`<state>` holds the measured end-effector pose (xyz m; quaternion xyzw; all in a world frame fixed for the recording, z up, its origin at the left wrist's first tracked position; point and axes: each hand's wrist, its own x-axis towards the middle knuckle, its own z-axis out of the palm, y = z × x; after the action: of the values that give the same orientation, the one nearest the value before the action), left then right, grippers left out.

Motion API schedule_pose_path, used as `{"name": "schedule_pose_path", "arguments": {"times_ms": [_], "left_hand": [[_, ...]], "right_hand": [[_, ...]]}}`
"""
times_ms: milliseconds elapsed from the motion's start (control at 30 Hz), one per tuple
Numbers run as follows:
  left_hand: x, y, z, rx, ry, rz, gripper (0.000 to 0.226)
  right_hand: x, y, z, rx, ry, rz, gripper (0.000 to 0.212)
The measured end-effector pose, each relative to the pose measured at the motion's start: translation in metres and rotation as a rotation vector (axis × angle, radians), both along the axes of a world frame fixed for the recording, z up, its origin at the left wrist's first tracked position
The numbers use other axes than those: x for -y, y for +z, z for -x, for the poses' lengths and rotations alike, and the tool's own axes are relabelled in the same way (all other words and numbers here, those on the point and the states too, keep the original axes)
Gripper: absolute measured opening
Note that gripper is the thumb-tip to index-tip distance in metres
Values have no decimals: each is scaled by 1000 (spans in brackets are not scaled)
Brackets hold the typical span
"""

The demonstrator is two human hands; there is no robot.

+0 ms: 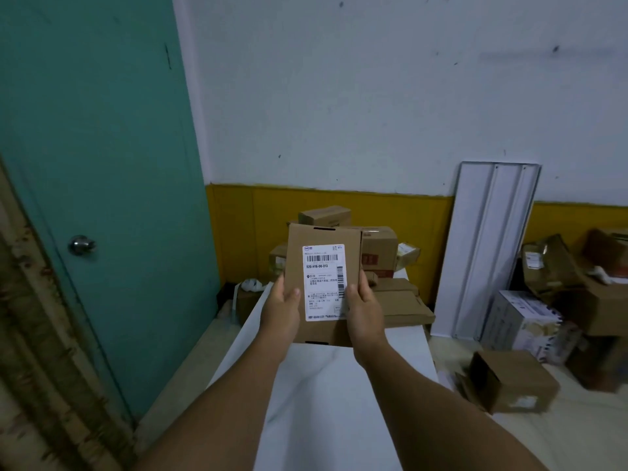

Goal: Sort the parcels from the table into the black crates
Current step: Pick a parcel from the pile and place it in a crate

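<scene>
Both hands hold one flat cardboard parcel point(323, 263) up above the white tabletop point(339, 385), label facing the camera. The left hand point(281, 309) grasps its left edge, the right hand point(363, 305) its right edge, thumbs on the front. More cardboard boxes point(379, 253) are piled at the far end

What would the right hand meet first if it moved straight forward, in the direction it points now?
Probably the stacked cardboard boxes at the table's far end. The right hand, gripping the labelled parcel, points toward them; depth is unclear.
</scene>
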<state>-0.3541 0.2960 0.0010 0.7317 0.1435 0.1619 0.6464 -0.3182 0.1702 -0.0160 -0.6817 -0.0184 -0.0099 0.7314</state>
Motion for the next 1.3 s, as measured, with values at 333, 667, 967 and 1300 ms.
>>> {"name": "schedule_pose_path", "arguments": {"times_ms": [333, 667, 967, 1300], "left_hand": [[-24, -1, 31, 30, 150, 13, 45], [-52, -4, 90, 30, 535, 88, 47], [-83, -22, 270, 78, 1043, 33, 36], [-48, -11, 536, 81, 1544, -81, 28]], "right_hand": [[-28, 1, 19, 37, 120, 26, 45], [-89, -1, 40, 63, 439, 112, 44], [-171, -16, 185, 23, 979, 42, 47], [-205, -6, 450, -34, 1470, -2, 47]]}}
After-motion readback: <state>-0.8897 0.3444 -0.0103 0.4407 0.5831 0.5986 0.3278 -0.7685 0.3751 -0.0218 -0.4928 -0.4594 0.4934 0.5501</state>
